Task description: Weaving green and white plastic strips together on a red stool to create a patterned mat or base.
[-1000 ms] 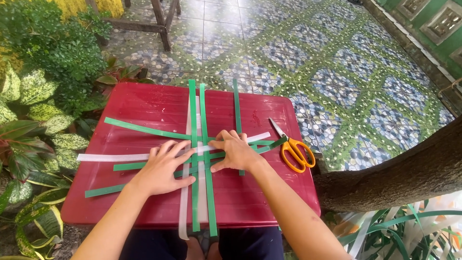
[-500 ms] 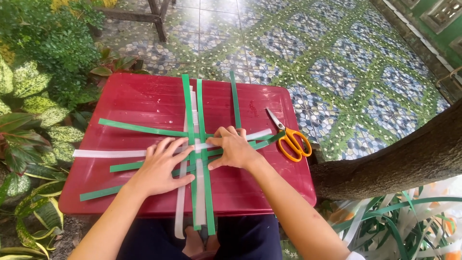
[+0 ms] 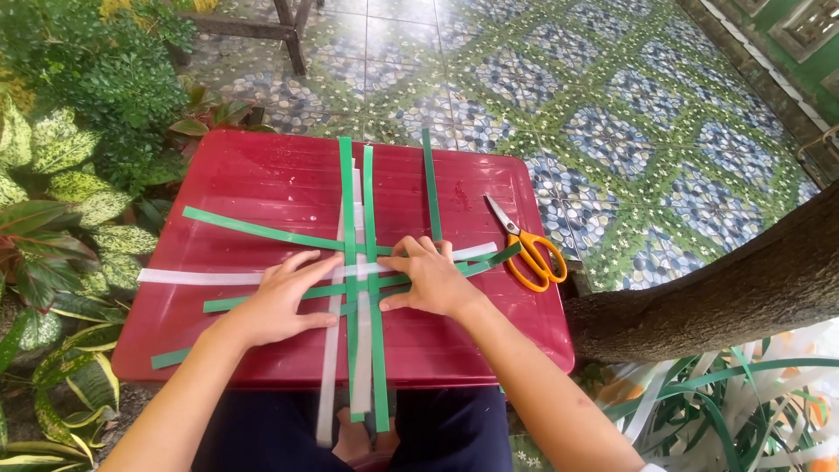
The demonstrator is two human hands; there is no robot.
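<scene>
Strips (image 3: 354, 262): green and white flat bands, crossed in a loose weave on red lid (image 3: 253, 179).
Left hand (image 3: 284, 301): flat, fingers spread, pressing crossing from left.
Right hand (image 3: 428, 280): flat, fingers spread, pressing crossing from right, just beside left hand.
Scissors (image 3: 529, 249): orange-handled, on lid near right hand.

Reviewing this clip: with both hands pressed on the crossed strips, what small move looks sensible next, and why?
Probably slide the crossing strips tighter together. Both the left hand and right hand lie flat on the crossing of the green strips and white strips, which sit loosely, with gaps between them, on the red lid.
</scene>
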